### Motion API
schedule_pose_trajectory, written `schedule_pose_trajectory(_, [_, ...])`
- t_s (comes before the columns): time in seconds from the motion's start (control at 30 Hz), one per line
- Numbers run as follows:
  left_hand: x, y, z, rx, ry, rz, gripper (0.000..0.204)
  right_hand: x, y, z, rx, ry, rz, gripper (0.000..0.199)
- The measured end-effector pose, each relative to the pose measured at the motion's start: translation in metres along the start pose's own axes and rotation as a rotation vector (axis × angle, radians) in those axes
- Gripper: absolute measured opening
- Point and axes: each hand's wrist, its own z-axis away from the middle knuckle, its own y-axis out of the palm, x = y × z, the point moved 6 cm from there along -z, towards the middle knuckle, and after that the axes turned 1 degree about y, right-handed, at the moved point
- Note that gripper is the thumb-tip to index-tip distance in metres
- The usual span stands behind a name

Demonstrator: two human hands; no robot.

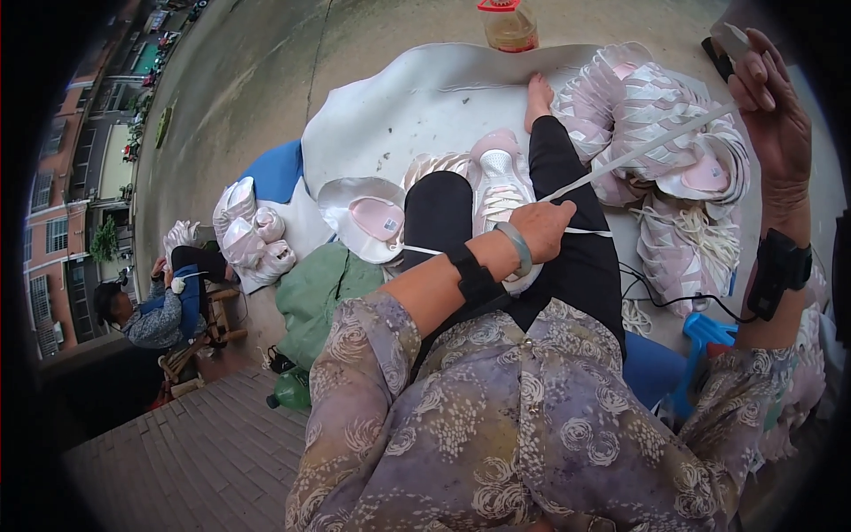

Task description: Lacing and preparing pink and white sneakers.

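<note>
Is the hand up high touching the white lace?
Touching. The head view shows the right hand raised, with the white lace running taut straight into its fingers; the left hand grips its other end at the pink shoe.

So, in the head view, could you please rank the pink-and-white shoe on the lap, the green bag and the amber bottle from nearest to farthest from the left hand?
From the left hand:
1. Pink-and-white shoe, on the lap, touching the hand.
2. Green bag, lower left beside the knee.
3. Amber plastic bottle, at the top, beyond the bare foot.
</note>
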Motion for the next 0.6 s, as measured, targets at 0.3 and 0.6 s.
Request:
schedule_pose_trajectory(0.3, [0.003,-0.099,0.058,-0.025,0.035,1.18,0.014,0.009,-0.047,0.014,-0.168,0.025,0.103,0.034])
schedule_pose_trajectory(0.6, [0.092,-0.261,0.192,-0.734,0.265,1.398,0.018,0.03,-0.081,0.052,-0.298,0.097,0.297,0.036])
